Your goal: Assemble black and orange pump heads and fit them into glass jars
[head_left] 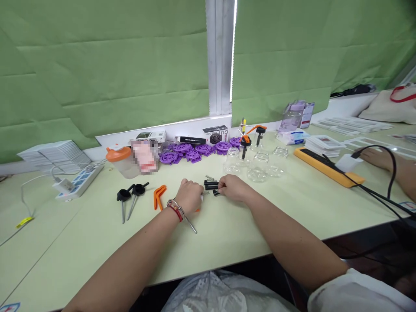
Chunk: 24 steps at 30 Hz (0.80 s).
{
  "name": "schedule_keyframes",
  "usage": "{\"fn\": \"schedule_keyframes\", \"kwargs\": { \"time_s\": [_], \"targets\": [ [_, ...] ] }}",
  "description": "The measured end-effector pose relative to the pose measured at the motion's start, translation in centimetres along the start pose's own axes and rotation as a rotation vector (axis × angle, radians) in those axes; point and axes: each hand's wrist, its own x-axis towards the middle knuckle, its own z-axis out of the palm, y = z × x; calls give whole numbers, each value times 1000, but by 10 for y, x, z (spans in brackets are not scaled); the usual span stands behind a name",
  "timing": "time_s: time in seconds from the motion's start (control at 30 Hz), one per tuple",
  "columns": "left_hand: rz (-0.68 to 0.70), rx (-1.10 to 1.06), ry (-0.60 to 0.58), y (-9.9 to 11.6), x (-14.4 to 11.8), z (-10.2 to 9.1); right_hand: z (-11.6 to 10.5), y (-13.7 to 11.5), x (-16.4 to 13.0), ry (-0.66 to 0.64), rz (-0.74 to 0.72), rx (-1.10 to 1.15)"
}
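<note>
My left hand is closed above the table, its fingers turned away. A metal tube and a bit of orange show beside it; what the fingers hold is hidden. Close by, my right hand pinches the end of a black plastic tube in a small group of them. Small metal springs lie beside these tubes. Left of my hands are an orange lever and two black pump heads with metal stems. Clear glass bottles stand behind my right hand, some with black and orange tops.
Purple plastic parts line the back, beside an orange-lidded cup. A white power strip lies left, and an orange one with cables lies right. Another person's hand rests at the far right.
</note>
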Motion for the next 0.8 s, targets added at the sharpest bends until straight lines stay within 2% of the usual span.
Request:
{"fn": "schedule_keyframes", "kwargs": {
  "time_s": [0.13,0.3,0.47,0.63,0.67,0.8],
  "targets": [
    [-54,-68,46,-7,6,-6,5,-1,3,-6,-80,4],
    [-136,-95,41,-21,29,-11,17,0,12,30,-270,-40],
    [-118,-83,2,-30,54,-7,20,4,17,29,-389,-79],
    [-67,-55,-35,-28,62,-4,19,9,23,243,-306,20],
    [-59,-48,-39,-27,63,-5,20,10,24,255,-293,30],
    [-44,-23,-49,-26,66,-8,25,13,29,139,-292,34]
  ]
}}
